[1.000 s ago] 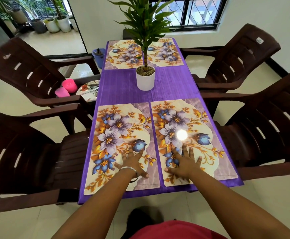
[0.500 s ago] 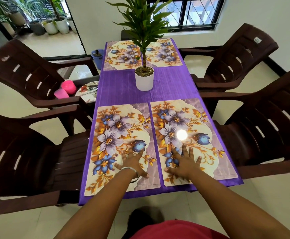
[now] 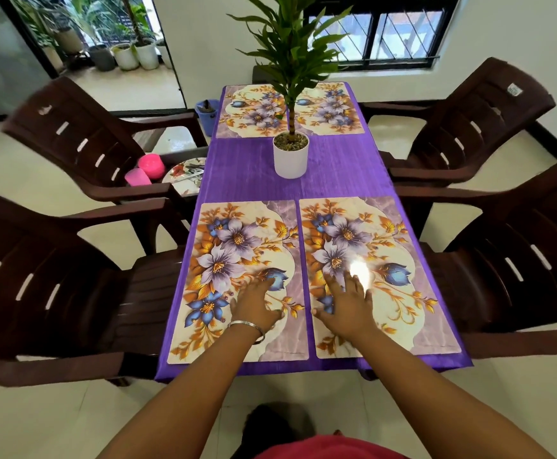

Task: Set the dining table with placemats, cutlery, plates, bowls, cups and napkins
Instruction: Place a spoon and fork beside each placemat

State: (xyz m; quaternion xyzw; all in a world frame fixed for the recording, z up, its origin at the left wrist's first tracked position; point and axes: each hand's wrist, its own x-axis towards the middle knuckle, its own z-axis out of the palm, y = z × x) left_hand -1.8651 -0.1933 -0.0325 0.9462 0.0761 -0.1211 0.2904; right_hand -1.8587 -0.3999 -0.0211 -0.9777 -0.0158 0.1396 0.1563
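1. The table [image 3: 336, 167] is long and narrow and carries a purple cloth; the person stands at its near short edge.
2. Four flowered placemats lie on it, in two pairs.
3. The near left placemat [image 3: 237, 246] lies at the near left corner, and the near right placemat [image 3: 399, 240] lies at the near right corner. A thin strip of purple cloth shows between them, so they are just beside each other and do not touch.
4. The far left placemat [image 3: 247, 111] and the far right placemat [image 3: 333, 109] lie at the far edge of the table, side by side.
5. A white pot with a green plant [image 3: 290, 157] stands upright in the middle of the table, between the two pairs of mats.
6. The left hand [image 3: 257, 304] rests flat on the near left placemat, with fingers straight and a little spread. It holds nothing. A metal bangle [image 3: 247, 326] is around this wrist.
7. The right hand [image 3: 348, 308] rests flat on the near right placemat, fingers straight and spread, thumb out to the side. It also holds nothing.
8. A bright spot of light reflects on the mat just beyond the right fingers.
9. Four dark brown chairs stand around the table, two on each long side.
10. On the seat of the far left chair [image 3: 81, 140] there are a patterned plate [image 3: 184, 170] with cutlery on it and two pink cups [image 3: 144, 168], close together.
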